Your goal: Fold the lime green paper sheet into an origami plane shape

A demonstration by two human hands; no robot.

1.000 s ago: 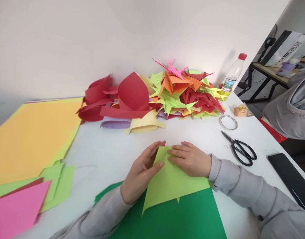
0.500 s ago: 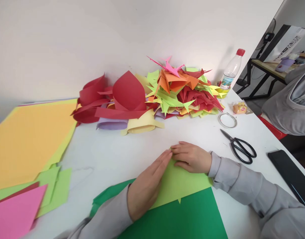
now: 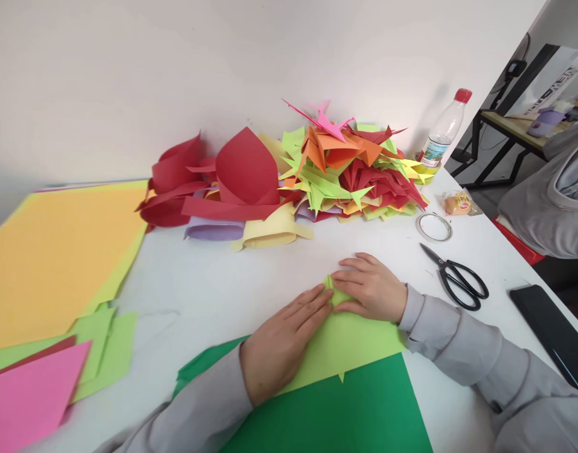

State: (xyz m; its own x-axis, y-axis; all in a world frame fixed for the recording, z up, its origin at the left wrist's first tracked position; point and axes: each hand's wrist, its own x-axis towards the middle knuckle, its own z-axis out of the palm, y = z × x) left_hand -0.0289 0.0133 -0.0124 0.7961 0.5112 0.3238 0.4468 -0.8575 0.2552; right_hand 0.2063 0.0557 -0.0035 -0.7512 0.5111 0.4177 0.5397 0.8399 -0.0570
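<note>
- At the near edge of the counter, seen from the head camera, a light-green paper sheet lies flat, partly over a dark green sheet.
- Left hand: laid palm-down on the light-green sheet, fingers straight and close together, gripping nothing.
- Right hand: fingers bent, their tips pressing on the sheet's folded far tip; no pinch shows.
- Handling, as I judge it: the sheet looks thin, light and easily creased, and likely to slide on the smooth sheet beneath. It is best held flat under a palm, or taken at a free corner or edge.
- To the right lie black scissors and a tape ring; a pile of folded paper shapes sits by the wall.
</note>
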